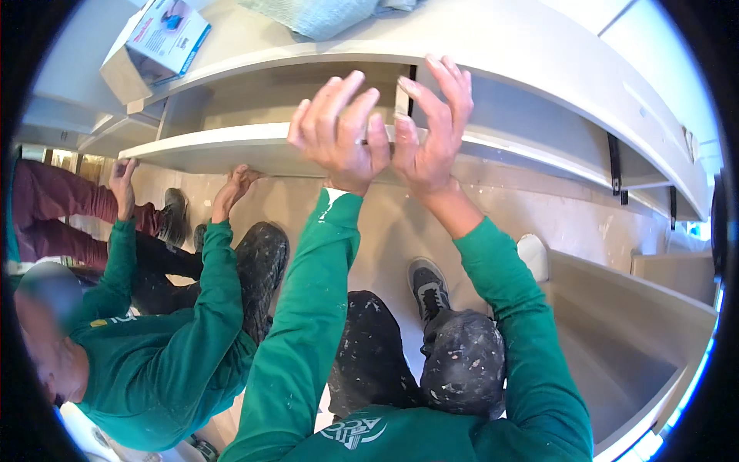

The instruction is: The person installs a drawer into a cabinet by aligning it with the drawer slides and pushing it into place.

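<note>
My left hand [339,135] and my right hand [433,127] are raised side by side in front of a long pale cabinet [531,46]. Their fingers are bent and spread apart, with nothing visible in them. Both overlap the top edge of a long pale panel [208,142], which looks like a drawer front; whether they touch it I cannot tell. To the left, a co-worker's two hands, one [123,185] and the other [233,189], are at the panel's lower edge. Behind the panel is a cabinet compartment [254,96], and a second compartment [508,104] lies to the right.
A white and blue cardboard box [173,42] and a grey-green cloth [327,17] lie on the cabinet top. Black drawer slides [614,165] show at the right. A pale drawer box [616,339] stands by my right arm. The co-worker [169,354] crouches at my left.
</note>
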A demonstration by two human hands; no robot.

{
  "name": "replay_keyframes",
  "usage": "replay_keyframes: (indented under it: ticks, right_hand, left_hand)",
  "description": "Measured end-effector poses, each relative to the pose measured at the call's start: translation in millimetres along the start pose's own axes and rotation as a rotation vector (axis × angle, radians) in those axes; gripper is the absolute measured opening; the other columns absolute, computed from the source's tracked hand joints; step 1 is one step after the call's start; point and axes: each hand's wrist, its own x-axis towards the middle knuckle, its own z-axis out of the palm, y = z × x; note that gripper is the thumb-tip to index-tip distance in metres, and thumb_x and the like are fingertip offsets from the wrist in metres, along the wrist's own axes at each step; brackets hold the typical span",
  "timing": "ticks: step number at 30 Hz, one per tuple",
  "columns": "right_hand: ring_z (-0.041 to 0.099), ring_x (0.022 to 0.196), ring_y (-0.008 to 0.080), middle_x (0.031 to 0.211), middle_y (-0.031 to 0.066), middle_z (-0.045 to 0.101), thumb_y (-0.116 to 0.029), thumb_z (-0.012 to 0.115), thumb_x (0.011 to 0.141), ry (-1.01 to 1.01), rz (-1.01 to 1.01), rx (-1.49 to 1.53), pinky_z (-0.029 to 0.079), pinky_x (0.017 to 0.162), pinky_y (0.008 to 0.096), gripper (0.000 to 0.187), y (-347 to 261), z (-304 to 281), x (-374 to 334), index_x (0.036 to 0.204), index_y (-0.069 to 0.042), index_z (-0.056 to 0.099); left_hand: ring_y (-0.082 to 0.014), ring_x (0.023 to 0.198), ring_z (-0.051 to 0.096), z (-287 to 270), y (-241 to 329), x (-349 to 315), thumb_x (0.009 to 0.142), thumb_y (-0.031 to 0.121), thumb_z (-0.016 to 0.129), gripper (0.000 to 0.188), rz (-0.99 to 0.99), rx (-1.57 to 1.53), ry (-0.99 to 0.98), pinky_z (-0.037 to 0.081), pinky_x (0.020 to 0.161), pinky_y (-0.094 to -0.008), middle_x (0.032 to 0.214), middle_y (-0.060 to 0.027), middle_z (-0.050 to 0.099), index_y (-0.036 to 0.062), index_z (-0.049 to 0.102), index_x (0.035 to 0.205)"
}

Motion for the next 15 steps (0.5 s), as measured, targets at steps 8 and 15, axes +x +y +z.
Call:
replay_keyframes:
  ticks: [8, 15]
  right_hand:
    - [0.047, 0.134, 0.0315, 0.132, 0.0047, 0.063, -0.025, 0.057, 0.099, 0.082, -0.131, -0.293, 0.02, 0.12, 0.0568, 0.016, 17, -9, 9, 0.108, -0.021, 0.071]
    - [0.064, 0.11, 0.0309, 0.106, 0.006, 0.072, -0.008, 0.059, 0.094, 0.026, -0.04, -0.026, 0.043, 0.105, 0.0497, 0.014, 20, -9, 10, 0.102, -0.01, 0.071]
  left_hand:
    - [-0.0204, 0.115, 0.061, 23, 17, 9, 0.098, 0.03, 0.052, 0.024, 0.03, -0.044, 0.073, 0.033, 0.106, -0.0424, 0.123, -0.0007, 0.068, 0.019, 0.068, 0.111]
    - [-0.0196, 0.106, 0.064, 18, 16, 11, 0.094, 0.029, 0.058, 0.018, 0.039, -0.075, 0.044, 0.036, 0.101, -0.0405, 0.115, -0.0001, 0.07, 0.0182, 0.069, 0.103]
